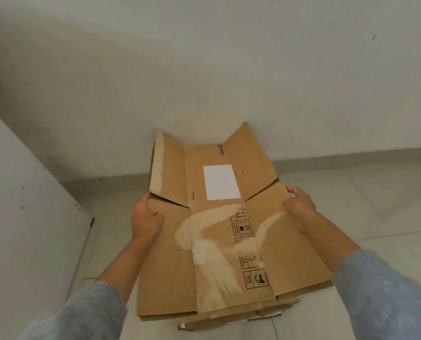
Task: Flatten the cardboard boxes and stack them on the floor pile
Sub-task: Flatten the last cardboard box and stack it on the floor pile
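Note:
A flattened brown cardboard box (pixel 211 231) with a white label, printed handling symbols and torn pale patches lies on top of a floor pile of flattened cardboard (pixel 229 317). Its far flaps lean up against the wall. My left hand (pixel 146 220) grips the box's left edge with the thumb on top. My right hand (pixel 300 203) grips the right edge, fingers curled over it. Both forearms wear blue-grey sleeves.
A white wall (pixel 204 82) stands straight ahead, right behind the pile. A white cabinet or door panel (pixel 28 217) rises on the left. Pale floor tiles (pixel 376 204) stretch out to the right of the pile.

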`<state>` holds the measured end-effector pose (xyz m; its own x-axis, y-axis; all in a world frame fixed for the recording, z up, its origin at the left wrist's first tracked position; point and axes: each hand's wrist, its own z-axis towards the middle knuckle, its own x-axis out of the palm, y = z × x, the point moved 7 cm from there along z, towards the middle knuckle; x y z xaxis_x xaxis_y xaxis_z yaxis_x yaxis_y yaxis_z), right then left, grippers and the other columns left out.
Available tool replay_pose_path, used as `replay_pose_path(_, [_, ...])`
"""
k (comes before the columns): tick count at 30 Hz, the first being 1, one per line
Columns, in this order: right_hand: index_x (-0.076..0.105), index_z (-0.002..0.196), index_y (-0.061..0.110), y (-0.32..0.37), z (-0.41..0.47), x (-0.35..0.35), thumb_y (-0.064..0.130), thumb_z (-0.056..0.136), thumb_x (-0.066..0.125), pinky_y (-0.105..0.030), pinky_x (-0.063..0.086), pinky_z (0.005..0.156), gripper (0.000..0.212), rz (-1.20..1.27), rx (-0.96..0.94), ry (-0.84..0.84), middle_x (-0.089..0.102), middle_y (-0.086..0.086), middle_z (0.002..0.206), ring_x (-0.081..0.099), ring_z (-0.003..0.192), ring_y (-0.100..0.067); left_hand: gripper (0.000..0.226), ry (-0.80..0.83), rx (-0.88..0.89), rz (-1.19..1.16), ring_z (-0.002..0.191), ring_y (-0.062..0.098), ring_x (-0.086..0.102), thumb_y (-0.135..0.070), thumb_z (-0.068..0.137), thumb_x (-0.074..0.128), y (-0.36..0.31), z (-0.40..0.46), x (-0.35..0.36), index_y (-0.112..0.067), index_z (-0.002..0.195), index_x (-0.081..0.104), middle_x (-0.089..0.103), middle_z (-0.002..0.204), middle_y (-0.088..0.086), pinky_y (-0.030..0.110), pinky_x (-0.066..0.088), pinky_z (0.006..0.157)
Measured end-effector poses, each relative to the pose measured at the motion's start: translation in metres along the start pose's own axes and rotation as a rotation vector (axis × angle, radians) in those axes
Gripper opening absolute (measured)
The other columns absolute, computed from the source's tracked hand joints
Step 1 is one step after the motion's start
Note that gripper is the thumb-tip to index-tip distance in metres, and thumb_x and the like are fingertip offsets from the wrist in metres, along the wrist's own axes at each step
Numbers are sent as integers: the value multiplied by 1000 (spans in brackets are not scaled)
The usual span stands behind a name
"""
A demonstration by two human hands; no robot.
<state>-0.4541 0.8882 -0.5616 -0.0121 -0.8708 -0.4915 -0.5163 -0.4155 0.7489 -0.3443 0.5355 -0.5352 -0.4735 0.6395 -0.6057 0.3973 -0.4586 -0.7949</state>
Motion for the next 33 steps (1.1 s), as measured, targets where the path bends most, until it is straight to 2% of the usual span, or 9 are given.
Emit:
replay_pose_path(5, [58, 122, 21, -86, 58, 39, 4, 85, 49, -30, 44, 77, 42, -41, -6, -63, 59, -12, 122, 55, 100, -29, 46, 4, -32, -18, 92, 33, 57, 16, 69, 51, 98, 2, 93, 4, 113, 57, 63, 105, 23, 29, 41, 75])
replay_pose_path(7, [59, 122, 17, -118, 75, 59, 4, 83, 50, -30, 45, 82, 42, -36, 4, -53, 60, -12, 122, 56, 108, -31, 46, 1, -55, -31, 96, 36, 58, 15, 69, 52, 133, 7, 120, 5, 114, 57, 63, 106, 24, 30, 42, 76])
replay_pose_path(10, [56, 126, 14, -163, 88, 82, 2, 82, 49, -38, 51, 92, 46, -90, 9, 26, 62, -11, 119, 59, 105, -30, 45, -11, -79, -18, 99, 38, 58, 13, 69, 52, 175, 11, 144, 4, 113, 56, 62, 109, 24, 37, 46, 83])
replay_pose_path(13, [33, 141, 16, -182, 92, 93, 2, 86, 44, -37, 45, 91, 57, -336, -67, 100, 50, -12, 132, 51, 115, -31, 43, -15, -117, -18, 101, 38, 58, 11, 72, 54, 198, 14, 150, 3, 114, 55, 62, 110, 24, 39, 46, 87])
replay_pose_path(15, [11, 149, 19, -192, 95, 99, 9, 88, 46, -40, 39, 100, 71, -549, -94, 133, 39, -16, 142, 42, 127, -34, 39, 20, -128, 41, 104, 37, 57, 5, 77, 56, 209, 14, 153, 0, 117, 54, 62, 114, 23, 40, 45, 90])
replay_pose_path(17, [-1, 149, 22, -208, 97, 105, 16, 88, 52, -44, 36, 104, 81, -613, -75, 160, 32, -19, 145, 38, 131, -37, 45, 80, -130, 137, 112, 39, 54, -5, 84, 57, 221, 11, 164, -3, 128, 46, 57, 123, 22, 42, 42, 96])
replay_pose_path(21, [11, 146, 6, -231, 98, 110, 22, 88, 57, -42, 34, 107, 77, -615, -65, 96, 30, -19, 146, 35, 133, -36, 63, 142, -259, 78, 128, 39, 42, -20, 88, 56, 246, 0, 186, -9, 143, 27, 45, 141, 20, 44, 35, 106])
replay_pose_path(26, [24, 142, 4, -232, 102, 104, 22, 88, 60, -38, 34, 106, 67, -611, -114, 70, 35, -17, 144, 38, 131, -33, 58, 79, -294, 49, 124, 40, 46, -25, 87, 59, 253, 2, 188, -4, 137, 38, 51, 134, 22, 46, 38, 105])
replay_pose_path(33, [22, 142, 4, -240, 102, 105, 22, 89, 58, -39, 36, 105, 66, -621, -123, 55, 38, -18, 142, 40, 130, -33, 53, 63, -227, 172, 121, 43, 47, -23, 89, 57, 246, 3, 187, 0, 134, 40, 54, 129, 25, 46, 40, 98])
